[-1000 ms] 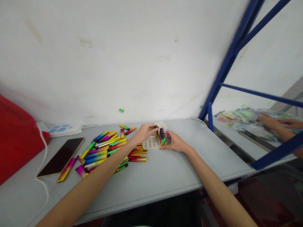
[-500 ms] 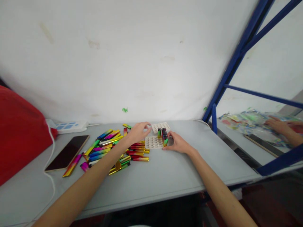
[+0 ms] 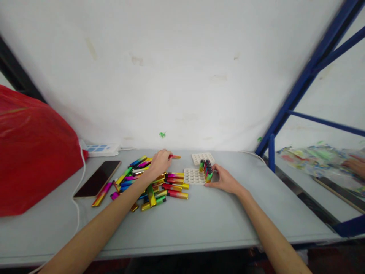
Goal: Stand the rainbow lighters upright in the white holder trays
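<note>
My left hand (image 3: pixel 161 161) is over the back of a loose pile of shiny lighters (image 3: pixel 173 186), its fingers closed on a red and gold lighter (image 3: pixel 175 156) that sticks out to the right. The lighters are metallic, in mixed colours with black ends. To the right lies a pale tray (image 3: pixel 191 176) with rows of round hollows. Several upright lighters (image 3: pixel 209 175) stand in it along its right side, black ends up. Around this row curve the thumb and forefinger of my right hand (image 3: pixel 225 180), the thumb low by the tray's front corner.
A second pale tray (image 3: pixel 196 158) lies behind the first. Leftward are a phone (image 3: pixel 98 179), a white cable, a power strip (image 3: pixel 102 149) and a red bag (image 3: pixel 37 152). A blue metal frame (image 3: pixel 296 95) stands at the right. Beyond it, another person's hand (image 3: pixel 355 165) is by plastic packets.
My left hand has moved left from beside the trays to the pile and has taken a red and gold lighter. My right hand stays at the standing row. The view has shifted left.
</note>
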Action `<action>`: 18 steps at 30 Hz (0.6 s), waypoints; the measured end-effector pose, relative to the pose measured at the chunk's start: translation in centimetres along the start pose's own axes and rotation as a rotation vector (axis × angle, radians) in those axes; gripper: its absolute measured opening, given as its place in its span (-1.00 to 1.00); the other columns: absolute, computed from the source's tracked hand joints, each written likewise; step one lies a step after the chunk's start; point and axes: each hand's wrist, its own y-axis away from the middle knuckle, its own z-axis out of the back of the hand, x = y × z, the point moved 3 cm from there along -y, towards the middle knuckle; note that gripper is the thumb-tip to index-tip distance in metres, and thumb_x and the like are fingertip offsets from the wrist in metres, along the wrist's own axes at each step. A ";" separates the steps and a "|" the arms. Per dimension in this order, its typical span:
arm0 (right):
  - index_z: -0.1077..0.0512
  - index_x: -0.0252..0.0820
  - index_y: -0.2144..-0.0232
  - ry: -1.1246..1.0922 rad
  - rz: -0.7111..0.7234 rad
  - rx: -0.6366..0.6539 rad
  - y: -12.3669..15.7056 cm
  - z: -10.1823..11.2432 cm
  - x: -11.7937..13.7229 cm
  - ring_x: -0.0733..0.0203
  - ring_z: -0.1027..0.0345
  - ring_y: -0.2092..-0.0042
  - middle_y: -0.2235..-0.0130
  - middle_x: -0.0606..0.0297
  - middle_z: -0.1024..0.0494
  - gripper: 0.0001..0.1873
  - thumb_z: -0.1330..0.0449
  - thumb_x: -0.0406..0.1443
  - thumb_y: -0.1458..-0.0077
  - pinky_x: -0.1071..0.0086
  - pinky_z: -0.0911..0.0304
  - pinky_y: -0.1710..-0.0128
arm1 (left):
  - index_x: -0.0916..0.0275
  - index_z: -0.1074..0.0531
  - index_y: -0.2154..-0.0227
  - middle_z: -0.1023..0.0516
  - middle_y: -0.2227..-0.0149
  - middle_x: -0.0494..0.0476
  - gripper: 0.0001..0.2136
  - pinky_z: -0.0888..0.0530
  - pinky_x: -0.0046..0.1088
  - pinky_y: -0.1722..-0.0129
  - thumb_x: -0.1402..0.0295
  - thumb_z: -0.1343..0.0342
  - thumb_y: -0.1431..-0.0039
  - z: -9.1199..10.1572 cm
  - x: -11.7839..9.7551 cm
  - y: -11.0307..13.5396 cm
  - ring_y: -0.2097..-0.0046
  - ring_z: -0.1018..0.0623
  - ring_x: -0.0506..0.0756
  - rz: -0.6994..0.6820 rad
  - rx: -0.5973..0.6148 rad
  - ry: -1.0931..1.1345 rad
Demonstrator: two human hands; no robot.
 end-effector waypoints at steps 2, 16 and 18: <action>-0.30 -0.18 0.20 0.004 -0.008 0.007 0.0 0.0 0.0 0.14 -0.26 0.22 0.19 0.27 -0.45 -0.36 -0.45 0.06 0.14 0.31 -0.20 0.22 | 0.24 -0.61 0.26 -0.63 0.17 0.28 -0.80 -0.42 -0.18 -0.03 0.29 -0.14 -0.17 0.8 -0.3 -0.1 0.09 -0.57 0.28 -0.015 -0.006 0.083; -0.29 -0.18 0.18 0.004 -0.009 0.016 0.1 -0.1 0.0 0.13 -0.26 0.20 0.17 0.26 -0.44 -0.36 -0.44 0.07 0.11 0.32 -0.20 0.21 | 0.22 -0.39 0.20 -0.50 0.31 0.04 -0.70 -0.49 -0.45 0.41 0.19 -0.32 -0.13 -0.3 -6.6 4.0 0.43 -0.44 -0.04 0.241 0.166 1.451; -0.29 -0.18 0.18 0.000 -0.004 0.019 0.1 -0.1 0.0 0.13 -0.26 0.20 0.18 0.26 -0.44 -0.36 -0.44 0.07 0.11 0.31 -0.19 0.20 | 0.19 -0.38 0.20 -0.40 0.44 -0.04 -0.69 -0.38 -0.54 0.52 0.16 -0.30 -0.13 -0.8 -7.1 4.4 0.49 -0.33 -0.06 0.264 0.225 1.477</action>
